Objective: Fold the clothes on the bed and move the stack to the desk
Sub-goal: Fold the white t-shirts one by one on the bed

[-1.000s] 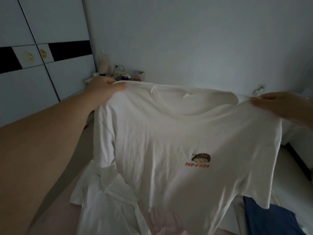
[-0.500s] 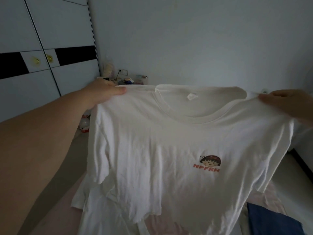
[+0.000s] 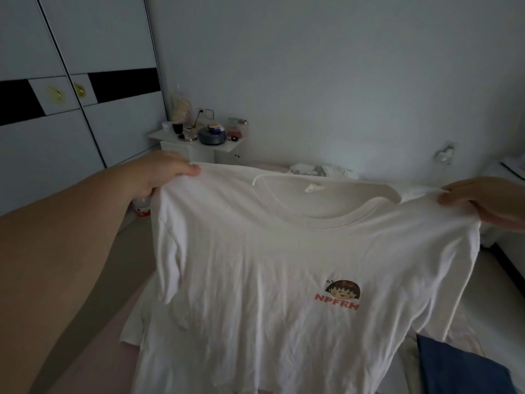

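Observation:
A white T-shirt [image 3: 255, 265] with a small cartoon print and red letters on the chest hangs spread out in front of me, above the bed. My left hand [image 3: 159, 177] pinches its left shoulder and my right hand [image 3: 483, 203] pinches its right shoulder. The shirt's front faces me, collar up. A dark blue garment [image 3: 460, 368] lies on the bed at the lower right. More white cloth [image 3: 130, 331] peeks out below the shirt on the left. The pink bed sheet [image 3: 93, 351] shows under it.
A white nightstand [image 3: 196, 143] with a mug, a round tin and small items stands by the far wall. Sliding wardrobe doors [image 3: 71, 95] fill the left side. Crumpled pale cloth [image 3: 318, 170] lies at the bed's far end. White furniture [image 3: 508, 177] stands at the right edge.
Both hands have lowered the spread T-shirt in my view, and my view has tilted so the nightstand and the bed's far end now show above the collar.

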